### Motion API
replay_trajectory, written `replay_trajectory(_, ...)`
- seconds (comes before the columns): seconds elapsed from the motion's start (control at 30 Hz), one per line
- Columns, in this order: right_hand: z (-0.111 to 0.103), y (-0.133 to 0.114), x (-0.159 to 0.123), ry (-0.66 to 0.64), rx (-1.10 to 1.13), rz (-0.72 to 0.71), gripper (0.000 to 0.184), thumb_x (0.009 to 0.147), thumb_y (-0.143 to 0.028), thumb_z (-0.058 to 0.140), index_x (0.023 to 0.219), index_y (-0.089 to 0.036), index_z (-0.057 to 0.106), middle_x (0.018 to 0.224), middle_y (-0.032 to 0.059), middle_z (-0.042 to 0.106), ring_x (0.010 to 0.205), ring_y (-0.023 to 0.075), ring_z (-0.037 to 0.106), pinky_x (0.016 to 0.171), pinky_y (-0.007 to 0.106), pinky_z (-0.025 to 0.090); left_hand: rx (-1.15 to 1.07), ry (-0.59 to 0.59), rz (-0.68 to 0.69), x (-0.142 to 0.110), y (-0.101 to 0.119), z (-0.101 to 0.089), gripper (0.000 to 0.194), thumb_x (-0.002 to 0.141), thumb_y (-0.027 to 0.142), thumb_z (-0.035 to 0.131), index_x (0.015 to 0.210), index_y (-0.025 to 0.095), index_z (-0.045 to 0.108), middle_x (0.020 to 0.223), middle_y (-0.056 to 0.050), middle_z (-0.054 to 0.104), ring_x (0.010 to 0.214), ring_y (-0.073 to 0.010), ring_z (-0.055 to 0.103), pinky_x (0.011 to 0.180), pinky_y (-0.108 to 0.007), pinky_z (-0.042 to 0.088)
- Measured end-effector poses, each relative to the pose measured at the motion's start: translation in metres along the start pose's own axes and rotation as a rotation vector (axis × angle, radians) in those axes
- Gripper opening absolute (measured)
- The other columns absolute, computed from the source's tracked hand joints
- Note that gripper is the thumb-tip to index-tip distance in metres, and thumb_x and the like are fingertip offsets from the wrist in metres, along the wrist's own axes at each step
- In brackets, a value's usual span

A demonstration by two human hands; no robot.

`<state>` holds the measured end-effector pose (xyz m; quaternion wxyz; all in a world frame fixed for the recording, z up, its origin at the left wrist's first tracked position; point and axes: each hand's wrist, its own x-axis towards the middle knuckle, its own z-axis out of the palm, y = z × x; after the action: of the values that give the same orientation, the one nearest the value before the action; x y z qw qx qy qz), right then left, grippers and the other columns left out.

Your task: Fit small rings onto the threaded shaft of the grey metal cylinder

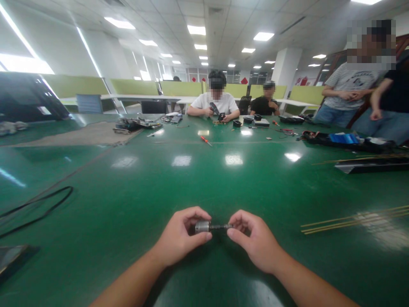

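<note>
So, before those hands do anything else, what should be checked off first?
1. Left hand steady on the metal cylinder: ok, fingers and thumb curl around it.
2. Right hand on the thin dark shaft: ok, pinching its far end.
3. Shaft roughly in line with the cylinder: ok.
4. Shaft firmly seated: cannot tell, the join is too small.
5. Yellowish thin rods out of the way: ok, they lie apart, to the right.
6. Orange-handled screwdriver close by, if wanted: not ok, it lies well beyond both hands.
</note>
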<state>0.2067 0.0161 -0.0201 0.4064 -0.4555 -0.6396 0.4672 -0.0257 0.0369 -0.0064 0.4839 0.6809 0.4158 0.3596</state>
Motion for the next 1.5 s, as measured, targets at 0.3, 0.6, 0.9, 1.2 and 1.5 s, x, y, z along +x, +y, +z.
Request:
replay_trajectory(0.3,-0.0005,-0.0012,-0.0002,0.005,0.042,0.001,0.009,0.083,-0.026,0.065,0.086,-0.017,0.064,0.072,-0.0009,0.059,0.068,0.0152,0.053,0.065,0.027,0.04,-0.022,0.001,0.002,0.0008,-0.0042,-0.0012,0.032,0.074,0.031,0.082,0.096,0.014,0.066,0.081,-0.002,0.062,0.072,-0.0162,0.058,0.067,-0.027,0.045)
replay_trajectory(0.6,-0.0015,0.0033,0.0008,0.001,0.068,-0.013,0.011,0.084,-0.027,0.066,0.085,-0.017,0.063,0.073,-0.0003,0.059,0.068,0.0157,0.053,0.066,0.028,0.041,-0.056,0.0,-0.001,0.0006,-0.0047,-0.0005,0.031,0.074,0.03,0.082,0.095,0.014,0.066,0.081,-0.002,0.062,0.071,-0.0155,0.057,0.066,-0.026,0.045)
replay_trajectory(0.9,-0.0025,0.0038,0.0012,0.001,0.094,-0.005,0.012,0.084,-0.028,0.066,0.086,-0.017,0.062,0.071,-0.0007,0.058,0.067,0.0154,0.052,0.064,0.028,0.04,-0.068,0.011,0.002,0.0015,-0.0039,-0.0012,0.031,0.073,0.03,0.083,0.094,0.014,0.066,0.081,-0.002,0.062,0.072,-0.0155,0.057,0.066,-0.026,0.045)
replay_trajectory(1.2,-0.0037,0.0047,0.001,0.022,0.117,-0.007,0.012,0.083,-0.028,0.066,0.084,-0.017,0.062,0.072,-0.0003,0.058,0.069,0.0163,0.053,0.065,0.029,0.041,-0.093,0.022,-0.003,0.0004,-0.0038,-0.0005,0.03,0.073,0.028,0.084,0.094,0.014,0.067,0.081,-0.002,0.063,0.072,-0.0154,0.058,0.067,-0.026,0.045)
replay_trajectory(1.5,-0.0036,0.0063,-0.0002,0.029,0.148,-0.011,0.01,0.083,-0.026,0.066,0.083,-0.017,0.061,0.069,-0.0012,0.057,0.066,0.0155,0.053,0.062,0.027,0.04,-0.1,0.024,-0.01,0.0016,-0.0035,-0.0008,0.032,0.071,0.027,0.085,0.094,0.014,0.067,0.081,-0.002,0.064,0.071,-0.0154,0.058,0.067,-0.027,0.045)
